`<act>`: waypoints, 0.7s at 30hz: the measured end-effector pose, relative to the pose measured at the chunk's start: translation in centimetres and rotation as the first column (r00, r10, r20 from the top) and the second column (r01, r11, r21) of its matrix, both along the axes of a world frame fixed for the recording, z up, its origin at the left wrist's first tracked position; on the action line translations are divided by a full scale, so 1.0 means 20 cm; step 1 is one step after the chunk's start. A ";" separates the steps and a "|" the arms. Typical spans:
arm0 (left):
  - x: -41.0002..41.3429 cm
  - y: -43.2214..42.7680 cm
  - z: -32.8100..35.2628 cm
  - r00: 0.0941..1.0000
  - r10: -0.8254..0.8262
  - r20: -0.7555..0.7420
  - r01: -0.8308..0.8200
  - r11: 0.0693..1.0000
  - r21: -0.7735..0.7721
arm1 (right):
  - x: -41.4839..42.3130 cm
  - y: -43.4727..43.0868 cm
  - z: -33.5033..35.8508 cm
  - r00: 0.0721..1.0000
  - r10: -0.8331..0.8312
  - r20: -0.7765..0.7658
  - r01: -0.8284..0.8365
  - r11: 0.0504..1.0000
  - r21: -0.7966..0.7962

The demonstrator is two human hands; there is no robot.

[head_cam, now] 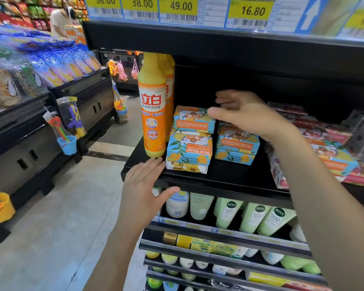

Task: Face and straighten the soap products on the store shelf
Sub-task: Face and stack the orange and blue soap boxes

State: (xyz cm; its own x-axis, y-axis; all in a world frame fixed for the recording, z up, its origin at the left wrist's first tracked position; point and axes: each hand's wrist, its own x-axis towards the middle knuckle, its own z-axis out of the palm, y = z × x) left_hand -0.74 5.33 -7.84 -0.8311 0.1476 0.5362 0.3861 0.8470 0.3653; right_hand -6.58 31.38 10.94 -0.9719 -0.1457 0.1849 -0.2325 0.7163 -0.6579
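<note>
Neither hand grips anything. Head view: right hand [246,114] spread, fingers straight, thumb at the corner of the top soap box [194,120], probably to square the stack. Left hand [143,185] flat on the shelf [240,172] lip, fingertips beside the lower soap box [189,152], which juts forward with its label upside down. Orange bottle [152,114] just beside.
</note>
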 end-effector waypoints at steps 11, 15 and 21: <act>0.00 0.00 0.00 1.000 -0.009 -0.008 0.009 1.000 0.020 | 0.12 0.08 -0.16 0.978 -0.203 0.046 0.163 0.884 0.438; 0.01 0.00 0.00 1.000 -0.005 0.001 0.005 1.000 0.020 | 0.09 0.05 -0.20 0.968 -0.242 -0.061 0.235 0.806 0.544; 0.01 0.00 0.01 1.000 -0.013 0.001 0.013 0.999 0.035 | 0.11 0.05 -0.18 0.963 -0.266 -0.046 0.251 0.818 0.517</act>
